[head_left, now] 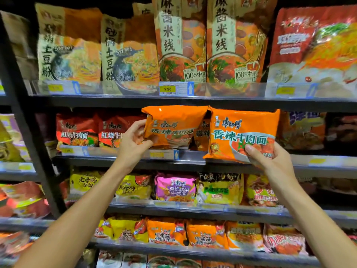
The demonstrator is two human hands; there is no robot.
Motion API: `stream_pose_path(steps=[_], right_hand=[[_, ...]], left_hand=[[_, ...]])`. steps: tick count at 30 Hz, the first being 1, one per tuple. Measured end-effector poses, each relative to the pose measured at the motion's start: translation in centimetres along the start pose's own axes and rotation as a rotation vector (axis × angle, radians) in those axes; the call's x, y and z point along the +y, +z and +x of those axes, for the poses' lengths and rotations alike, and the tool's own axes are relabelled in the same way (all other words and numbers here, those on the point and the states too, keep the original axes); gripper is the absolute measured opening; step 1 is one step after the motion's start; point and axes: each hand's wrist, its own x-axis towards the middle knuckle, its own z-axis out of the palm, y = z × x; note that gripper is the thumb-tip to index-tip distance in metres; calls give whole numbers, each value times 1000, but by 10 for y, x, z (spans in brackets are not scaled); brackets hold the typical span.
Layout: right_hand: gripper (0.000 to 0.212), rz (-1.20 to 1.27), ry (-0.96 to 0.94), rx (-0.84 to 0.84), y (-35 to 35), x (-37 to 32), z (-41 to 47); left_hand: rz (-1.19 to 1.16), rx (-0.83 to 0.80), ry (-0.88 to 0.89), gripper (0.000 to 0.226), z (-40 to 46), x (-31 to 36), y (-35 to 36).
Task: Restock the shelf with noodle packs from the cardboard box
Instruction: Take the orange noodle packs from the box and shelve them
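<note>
Two orange noodle packs are up at the second shelf [193, 158]. My left hand [133, 140] grips the left orange pack [172, 124] by its lower left corner, with the pack inside the shelf opening. My right hand [270, 157] pinches the right orange pack [243, 132] at its lower right edge, held just in front of the shelf lip. Between them another orange pack [201, 132] stands on the shelf. The cardboard box is out of view.
Red noodle packs [77, 130] fill the shelf left of my left hand. Tall noodle bags [179, 45] line the shelf above, with a price tag [167, 89] on its rail. Yellow, pink and orange packs [174, 187] crowd the lower shelves. A dark upright post [25, 117] stands at left.
</note>
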Motion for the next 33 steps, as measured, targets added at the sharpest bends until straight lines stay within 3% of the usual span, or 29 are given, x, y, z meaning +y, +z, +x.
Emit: stream_pose_path(steps=[6,12,15,19,25,28,33], right_hand=[[33,-10,-17,-1,-4,10,8],[35,5,-104,57,2,12,10],[33,32,-144,53,10,10,13],[34,-9,-212,49,17,10,20],[38,-137,-270,22,25,14,41],[36,-237,-209,-65,28,18,52],[27,-627,-148,-162,26,28,74]], left_hand=[[156,-69,-32,38,0,-14,14],[488,32,-31,22,5,-27,16],[690,80,-41,34,4,-29,19],[685,137,3,53,0,-28,22],[820,-107,457,38,-10,-25,39],[949,-240,425,43,-19,-28,51],[1025,-238,308,46,-22,-34,48]])
